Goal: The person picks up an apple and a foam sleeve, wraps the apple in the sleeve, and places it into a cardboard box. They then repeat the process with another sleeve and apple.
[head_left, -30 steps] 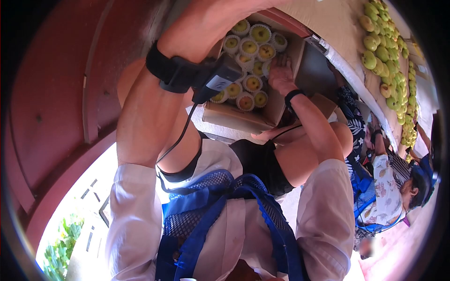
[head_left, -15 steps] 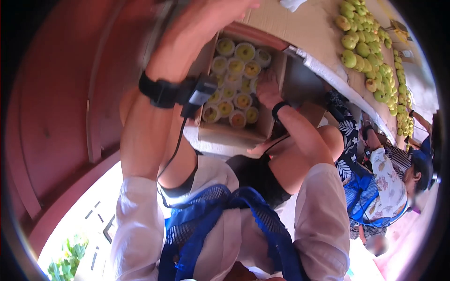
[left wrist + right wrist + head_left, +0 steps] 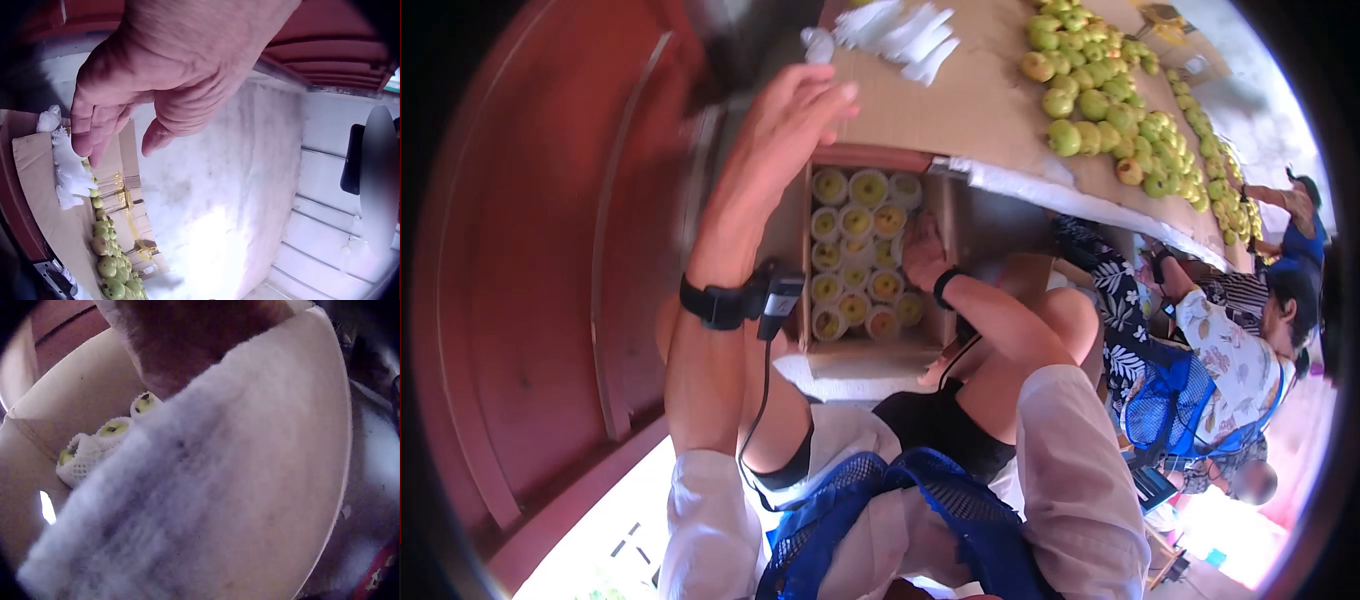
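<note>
My left hand is raised over the near edge of the cardboard-covered table, fingers extended and holding nothing; white foam nets lie just beyond the fingertips. In the left wrist view the same hand hangs near the nets. Below the table edge sits a cardboard box with rows of green-yellow fruit in white nets. My right hand reaches inside at the box's right wall; its fingers are unclear. The right wrist view shows netted fruit beside part of that hand, mostly behind a pale wall.
Loose green fruit lies in a long pile on the table at right. A red metal panel stands at left. Another person in a blue mesh vest is at the right, with someone in blue farther back.
The head view has shifted, bringing more of the table and the nets into sight. My left hand has moved from above the box to near the nets. My right hand stays at the box's right side.
</note>
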`<action>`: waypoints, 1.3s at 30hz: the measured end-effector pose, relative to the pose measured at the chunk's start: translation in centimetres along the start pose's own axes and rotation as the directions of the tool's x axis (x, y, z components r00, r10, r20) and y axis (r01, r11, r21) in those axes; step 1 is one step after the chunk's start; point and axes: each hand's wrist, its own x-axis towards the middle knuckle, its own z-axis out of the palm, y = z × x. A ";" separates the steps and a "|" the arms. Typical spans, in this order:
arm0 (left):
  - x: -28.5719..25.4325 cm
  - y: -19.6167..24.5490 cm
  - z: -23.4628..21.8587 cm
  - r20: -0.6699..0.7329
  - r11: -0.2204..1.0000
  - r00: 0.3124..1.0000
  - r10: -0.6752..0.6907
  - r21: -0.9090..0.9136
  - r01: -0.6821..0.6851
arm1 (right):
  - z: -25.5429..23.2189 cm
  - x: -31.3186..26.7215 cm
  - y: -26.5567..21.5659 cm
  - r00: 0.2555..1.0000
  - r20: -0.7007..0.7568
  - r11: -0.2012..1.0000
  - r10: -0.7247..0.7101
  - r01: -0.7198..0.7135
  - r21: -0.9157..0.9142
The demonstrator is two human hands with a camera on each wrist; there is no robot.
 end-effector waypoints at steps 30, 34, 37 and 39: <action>4.0 2.5 3.9 -0.095 0.998 0.994 -0.050 -0.048 0.045 | -18.1 -4.2 20.6 0.713 -0.392 0.301 0.581 0.259 0.918; 3.8 2.5 4.1 -0.086 0.998 0.995 -0.057 -0.020 0.055 | -18.2 -0.1 22.4 0.756 -0.340 0.268 0.559 0.224 0.937; 3.9 2.7 4.2 -0.079 0.999 0.996 -0.052 -0.014 0.051 | -18.3 2.5 24.1 0.888 -0.226 0.055 0.400 0.223 0.973; 3.6 2.9 4.1 -0.076 0.999 0.996 -0.044 -0.018 0.042 | -17.8 3.6 24.4 0.857 -0.141 -0.124 0.495 0.230 0.965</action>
